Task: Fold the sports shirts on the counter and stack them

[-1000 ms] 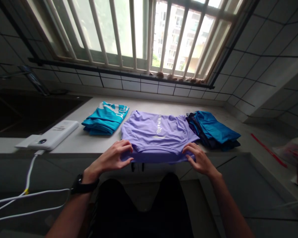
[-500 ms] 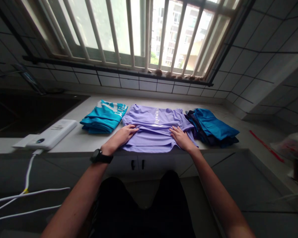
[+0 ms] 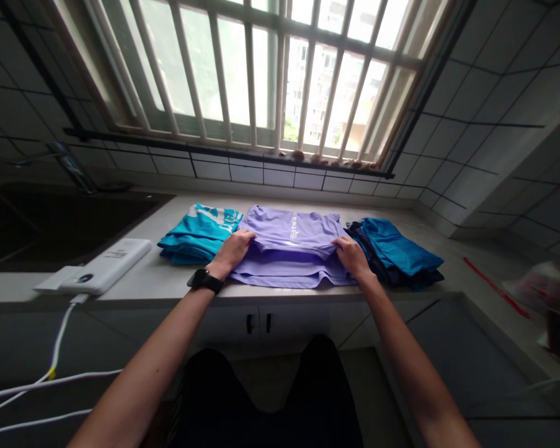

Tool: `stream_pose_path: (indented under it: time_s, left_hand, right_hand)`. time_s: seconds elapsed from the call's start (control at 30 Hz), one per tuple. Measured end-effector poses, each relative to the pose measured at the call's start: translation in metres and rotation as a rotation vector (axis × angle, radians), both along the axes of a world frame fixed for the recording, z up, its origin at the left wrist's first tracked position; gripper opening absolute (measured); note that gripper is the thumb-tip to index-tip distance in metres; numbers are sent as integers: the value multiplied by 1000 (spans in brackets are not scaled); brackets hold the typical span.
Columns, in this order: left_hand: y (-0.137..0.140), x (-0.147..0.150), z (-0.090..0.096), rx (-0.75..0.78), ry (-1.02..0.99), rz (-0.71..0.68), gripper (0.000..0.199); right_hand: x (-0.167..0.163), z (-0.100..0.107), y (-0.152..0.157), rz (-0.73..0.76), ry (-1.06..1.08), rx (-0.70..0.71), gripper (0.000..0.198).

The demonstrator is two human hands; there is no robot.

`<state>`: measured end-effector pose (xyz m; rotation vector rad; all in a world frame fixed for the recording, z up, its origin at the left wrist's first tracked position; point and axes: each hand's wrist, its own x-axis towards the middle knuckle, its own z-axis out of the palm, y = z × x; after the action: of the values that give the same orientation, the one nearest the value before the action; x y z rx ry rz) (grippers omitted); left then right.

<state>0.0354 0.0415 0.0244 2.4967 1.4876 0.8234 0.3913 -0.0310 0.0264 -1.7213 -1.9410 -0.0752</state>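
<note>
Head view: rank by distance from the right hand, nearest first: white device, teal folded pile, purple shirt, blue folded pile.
From the right hand:
1. Purple shirt: in its grip, at the counter's front.
2. Blue folded pile: just to its right.
3. Teal folded pile: left, beyond the shirt.
4. White device: far left, by the sink.

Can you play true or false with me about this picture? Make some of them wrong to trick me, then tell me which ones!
1. The left hand and right hand both hold the purple shirt. True.
2. The black watch is on the right arm. False: it is on the left arm.
3. The red strip lies to the right of the shirt. True.
4. The white gadget is inside the sink. False: it lies on the counter.
5. The window has bars. True.
</note>
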Motion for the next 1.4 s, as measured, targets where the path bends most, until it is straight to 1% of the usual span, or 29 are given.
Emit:
stream_pose_path:
  time_s: [0.07, 0.1, 0.13, 0.2, 0.27, 0.3, 0.33, 0.37, 0.43, 0.5, 0.53, 0.6, 0.67, 0.7, 0.77, 0.83, 0.9, 0.97, 1.07, 1.1, 1.17, 1.23, 1.27, 1.37, 1.4]
  left_hand:
    - [-10, -7, 5, 110, -155, 24, 30]
    - [-18, -12, 6, 161, -203, 25, 29]
    - [-25, -18, 8, 189, -214, 10, 27]
    - [-40, -29, 8, 153, -131, -90, 21]
    - [-51, -38, 8, 46, 2, -241, 15]
    - [-54, -39, 8, 2, 45, -296, 15]
    - [-55, -38, 8, -22, 64, -316, 16]
    - [-55, -36, 8, -22, 64, -304, 19]
    - [-49, -25, 7, 14, 57, -231, 27]
    - [-38, -12, 3, 46, 98, -170, 37]
    - [-32, -6, -1, 50, 138, -150, 42]
    - [-20, 2, -12, 52, 213, -101, 48]
    - [-11, 4, -25, 55, 257, -11, 49]
    - [-9, 4, -31, 53, 269, 46, 49]
    - [-8, 2, -38, 35, 292, 154, 50]
    - [-10, 2, -39, 11, 317, 216, 51]
    - [-14, 4, -36, -5, 330, 231, 51]
    - [-17, 5, -32, -18, 334, 241, 51]
    - [-18, 6, -30, -37, 331, 248, 51]
    - [-17, 6, -31, -42, 327, 247, 51]
    - [-17, 6, -33, -39, 317, 245, 51]
    - [-16, 5, -35, -17, 305, 243, 49]
    - [-16, 5, -36, -3, 298, 242, 49]
    - [-16, 5, -39, 23, 276, 246, 46]
    - [-16, 5, -39, 24, 274, 248, 45]
  right_hand:
    - [2, 0, -10, 0, 115, 144, 32]
    - [4, 0, -16, 13, 155, 186, 30]
    - [7, -1, -24, 35, 175, 195, 27]
    - [13, -4, -40, 91, 155, 119, 24]
    - [18, -6, -54, 141, 102, 10, 23]
    - [19, -6, -58, 156, 89, -23, 25]
    - [18, -5, -61, 160, 92, -30, 28]
    - [16, -3, -61, 150, 106, -14, 31]
    - [7, 1, -54, 115, 126, 39, 41]
    - [-7, 3, -41, 71, 75, 33, 49]
    - [-15, 3, -33, 41, 24, -9, 52]
    - [-29, -3, -20, -38, -85, -170, 57]
    - [-39, -13, -12, -135, -154, -331, 59]
    - [-42, -18, -10, -174, -171, -380, 59]
    - [-45, -28, -8, -235, -178, -404, 60]
    - [-45, -34, -8, -283, -173, -385, 60]
    - [-45, -34, -8, -315, -172, -379, 60]
    - [-44, -27, -7, -309, -180, -395, 59]
    - [-43, -5, 3, -272, -195, -469, 53]
    - [-43, 3, 8, -272, -203, -473, 51]
    - [-45, 16, 20, -296, -218, -409, 52]
    - [-48, 22, 33, -317, -224, -351, 57]
    - [-48, 21, 39, -316, -225, -379, 60]
    - [-44, 13, 53, -289, -250, -579, 66]
    - [-41, 10, 56, -275, -264, -621, 67]
